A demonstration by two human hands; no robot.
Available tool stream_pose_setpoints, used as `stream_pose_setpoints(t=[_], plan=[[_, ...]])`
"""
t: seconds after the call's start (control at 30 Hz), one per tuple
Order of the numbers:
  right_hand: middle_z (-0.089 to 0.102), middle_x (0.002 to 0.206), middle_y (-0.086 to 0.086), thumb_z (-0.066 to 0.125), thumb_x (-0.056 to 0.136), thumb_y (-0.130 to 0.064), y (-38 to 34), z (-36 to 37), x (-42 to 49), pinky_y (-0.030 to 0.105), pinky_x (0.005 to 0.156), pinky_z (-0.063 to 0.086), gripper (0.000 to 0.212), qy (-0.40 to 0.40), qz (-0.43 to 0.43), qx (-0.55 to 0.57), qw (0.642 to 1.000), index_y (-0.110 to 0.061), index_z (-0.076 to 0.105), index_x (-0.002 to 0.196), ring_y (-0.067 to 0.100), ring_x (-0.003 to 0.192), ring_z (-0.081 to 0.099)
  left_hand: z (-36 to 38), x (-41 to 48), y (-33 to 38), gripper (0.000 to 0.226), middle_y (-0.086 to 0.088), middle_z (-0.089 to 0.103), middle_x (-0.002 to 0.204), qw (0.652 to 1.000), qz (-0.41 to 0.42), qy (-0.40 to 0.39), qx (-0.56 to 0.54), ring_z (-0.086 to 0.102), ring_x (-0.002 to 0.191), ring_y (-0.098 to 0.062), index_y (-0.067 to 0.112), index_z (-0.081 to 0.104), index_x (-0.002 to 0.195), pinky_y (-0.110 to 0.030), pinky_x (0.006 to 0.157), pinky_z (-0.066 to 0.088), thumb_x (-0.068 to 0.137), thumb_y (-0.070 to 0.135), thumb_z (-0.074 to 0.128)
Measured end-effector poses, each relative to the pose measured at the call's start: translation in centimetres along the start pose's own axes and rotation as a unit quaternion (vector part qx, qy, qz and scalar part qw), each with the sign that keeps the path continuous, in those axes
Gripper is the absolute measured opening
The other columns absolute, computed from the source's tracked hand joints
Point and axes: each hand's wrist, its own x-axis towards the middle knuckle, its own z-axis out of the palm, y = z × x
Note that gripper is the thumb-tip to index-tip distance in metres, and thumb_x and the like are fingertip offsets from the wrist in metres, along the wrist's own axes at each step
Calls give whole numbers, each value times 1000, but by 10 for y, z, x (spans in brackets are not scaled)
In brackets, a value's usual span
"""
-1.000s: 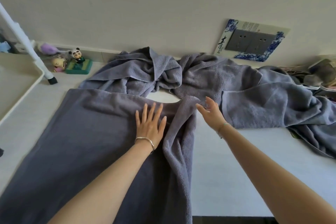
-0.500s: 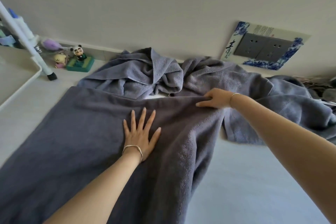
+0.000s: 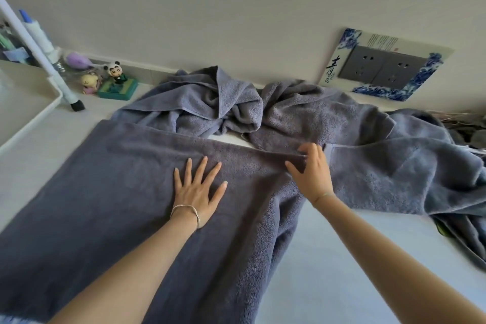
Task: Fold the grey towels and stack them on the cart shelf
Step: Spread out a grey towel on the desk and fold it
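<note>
Since half a second ago, right hand [image 3: 311,173] has drawn back along the far edge toward frame centre; the spread towel [image 3: 110,192] lies flatter at its far right corner. Left hand [image 3: 198,187]: released, palm flat, fingers splayed, mid-frame, likely pinning the cloth while the corner is squared. Right hand: fingers curled at the far hem; whether it pinches the hem I cannot tell. Unfolded towels [image 3: 302,116] heaped behind, upper centre to right. Cart shelf [image 3: 31,123] at left edge.
</note>
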Motion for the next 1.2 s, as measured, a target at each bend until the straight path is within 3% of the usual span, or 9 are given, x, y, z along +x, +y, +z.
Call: stream_pose_setpoints(t=[0.1,0.2,0.33,0.53,0.63,0.77,0.9,1.03,1.2], plan=[[46,106,13,73,78,-18,2,6,-27,35,92,36,44,42,125,55,990,1,47,107,32,105,45,-4,8,-2,78,3,-5,159,999,24,9,-26,-7,146,-22,34,-2,149,-49,114,-7,77,63,-10],[40,104,6,71,81,-21,-4,5,-39,30,88,35,45,58,243,135,959,1,43,109,29,106,46,-16,42,-7,69,-10,33,150,993,73,80,-36,28,140,-30,18,30,146,-51,113,17,88,52,14],[56,114,7,63,86,-41,-13,19,-46,34,94,43,54,-20,371,208,905,-3,47,122,26,108,55,-23,88,-9,55,-9,69,92,979,158,124,21,63,93,-30,9,68,104,-40,84,50,88,43,29],[55,65,3,54,93,-36,-28,5,-34,19,64,45,40,88,295,260,915,-2,54,72,10,63,52,-31,96,-17,57,-2,54,59,941,251,225,11,54,58,-24,13,51,65,-31,62,30,101,45,20],[45,59,2,58,91,-33,-19,-8,-10,19,54,36,42,116,275,203,933,-3,46,65,11,55,39,-51,119,-19,49,-6,53,61,924,238,300,-10,53,59,-26,11,47,71,-34,56,40,100,44,25],[61,98,6,61,89,-31,-3,-6,7,29,80,44,27,85,322,166,928,-8,59,103,19,86,56,-61,140,2,28,-12,60,79,950,206,235,-3,61,75,-32,7,61,85,-36,62,50,80,33,70],[61,108,2,60,91,-25,-14,-2,-35,22,86,45,23,102,300,196,928,-13,58,111,16,96,58,-39,81,27,65,-21,52,131,967,213,122,-73,47,124,-41,6,49,133,-53,102,38,90,53,33],[66,101,-5,54,94,-25,-42,-8,-118,8,69,46,10,66,306,223,923,-23,62,98,13,87,62,-18,-30,46,71,-8,43,144,950,267,-35,-159,38,134,-31,21,39,142,-50,111,19,94,62,6],[66,110,-21,40,99,-33,-85,-20,-191,21,95,46,28,-90,285,280,912,-34,65,109,-6,106,57,-14,-90,30,58,15,6,155,907,290,-107,-287,3,143,-3,55,-3,139,-30,118,-1,83,68,-13]])
